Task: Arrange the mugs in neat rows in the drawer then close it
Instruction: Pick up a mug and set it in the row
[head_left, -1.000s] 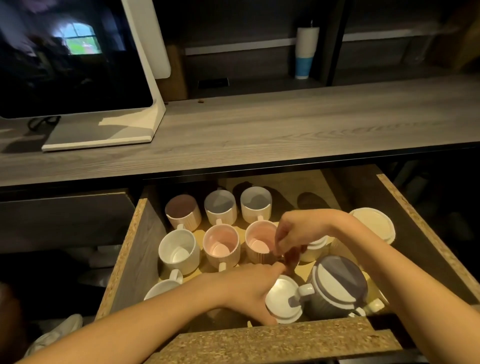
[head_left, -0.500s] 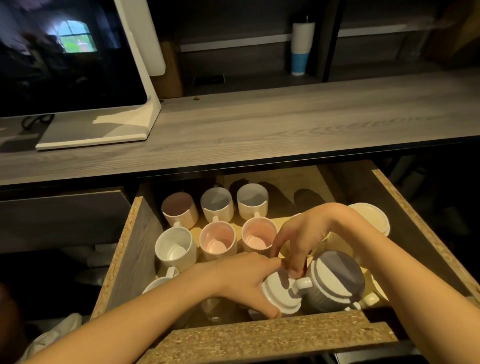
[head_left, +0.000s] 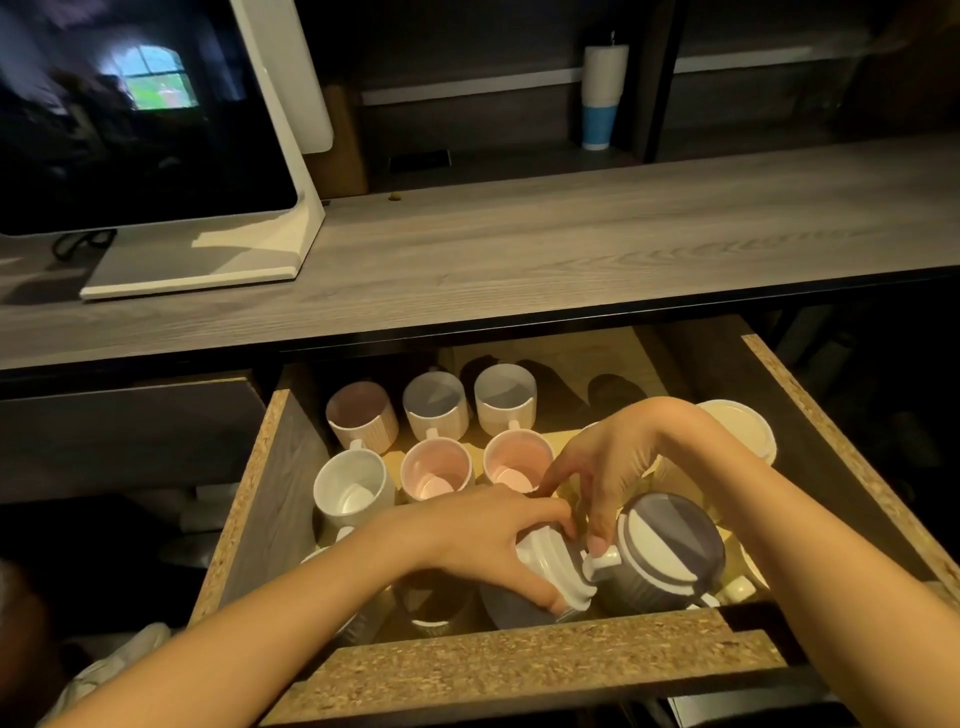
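drawer open | mugs upright in two back rows, others tipped at front | counter: monitor

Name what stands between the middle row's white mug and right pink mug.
A second pink mug stands upright between the white mug and the right pink mug, shown in the head view.

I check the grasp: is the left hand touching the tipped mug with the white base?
Touching. The head view shows the left hand with fingers and thumb curled round the tipped mug near its white base.
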